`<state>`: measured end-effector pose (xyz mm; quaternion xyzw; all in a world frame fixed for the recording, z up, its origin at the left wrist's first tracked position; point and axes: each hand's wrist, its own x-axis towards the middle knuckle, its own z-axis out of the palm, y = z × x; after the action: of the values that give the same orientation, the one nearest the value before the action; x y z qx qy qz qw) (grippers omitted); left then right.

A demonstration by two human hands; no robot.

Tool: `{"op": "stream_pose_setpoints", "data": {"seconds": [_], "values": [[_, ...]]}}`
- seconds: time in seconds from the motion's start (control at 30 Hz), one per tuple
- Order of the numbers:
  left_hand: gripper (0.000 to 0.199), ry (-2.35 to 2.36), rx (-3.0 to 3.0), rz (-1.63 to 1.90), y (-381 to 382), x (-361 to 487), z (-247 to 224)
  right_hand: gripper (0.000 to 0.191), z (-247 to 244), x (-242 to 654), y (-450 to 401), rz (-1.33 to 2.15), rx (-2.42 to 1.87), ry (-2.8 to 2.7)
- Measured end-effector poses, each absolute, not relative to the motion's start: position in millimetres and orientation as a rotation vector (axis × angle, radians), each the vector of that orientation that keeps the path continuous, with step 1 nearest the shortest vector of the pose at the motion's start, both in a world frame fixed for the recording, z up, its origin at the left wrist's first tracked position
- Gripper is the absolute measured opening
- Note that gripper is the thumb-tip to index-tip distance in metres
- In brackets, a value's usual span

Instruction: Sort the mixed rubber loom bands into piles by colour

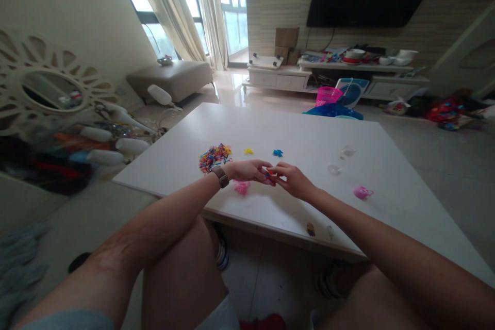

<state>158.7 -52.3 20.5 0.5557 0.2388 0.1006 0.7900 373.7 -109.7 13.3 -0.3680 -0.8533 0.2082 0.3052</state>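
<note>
Over the white table (309, 134), my left hand (250, 170) and my right hand (293, 180) meet fingertip to fingertip. Between them is a small red and blue piece (269, 172), mostly covered by the fingers; its kind is too small to make out. Both hands pinch at it, and a brown-strapped watch is on my left wrist. Just beyond my left hand lies a heap of small multicoloured pieces (212, 159). A yellow cluster (248, 151) and a blue cluster (277, 153) lie behind the hands. Pink pieces (242, 187) lie below my left wrist.
On the table's right are a pink rounded object (362, 193) and clear plastic pieces (334, 169). Near the front edge lies a small brown and yellow item (310, 229). A white lamp (116, 149) stands at the left. A pink basket (328, 96) sits past the far edge.
</note>
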Motion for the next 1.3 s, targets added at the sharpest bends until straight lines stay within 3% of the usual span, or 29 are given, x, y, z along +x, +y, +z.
{"op": "stream_pose_setpoints", "data": {"seconds": [0.27, 0.43, 0.8, 1.07, 1.3], "values": [[0.056, 0.489, 1.183, 0.165, -51.9, 159.2, 17.8, 0.009, 14.5, 370.3, -110.1, 0.599, -0.988, -2.275], [0.051, 0.522, 1.178, 0.140, -51.4, 156.8, 16.2, 0.008, 15.5, 370.6, -107.9, 0.611, -0.975, -2.314], [0.035, 0.756, 1.164, 0.291, -35.1, 139.9, 20.3, 0.005, -11.1, 390.5, -42.9, 0.545, -1.736, -1.670], [0.035, 0.869, 1.341, 0.420, -34.0, 138.9, 19.9, 0.018, -26.4, 396.9, -22.5, 0.655, -1.798, -1.500], [0.027, 1.003, 1.710, 0.489, -17.9, 148.8, -4.8, 0.015, -13.4, 401.9, -31.1, 0.624, -1.920, -1.631]]}}
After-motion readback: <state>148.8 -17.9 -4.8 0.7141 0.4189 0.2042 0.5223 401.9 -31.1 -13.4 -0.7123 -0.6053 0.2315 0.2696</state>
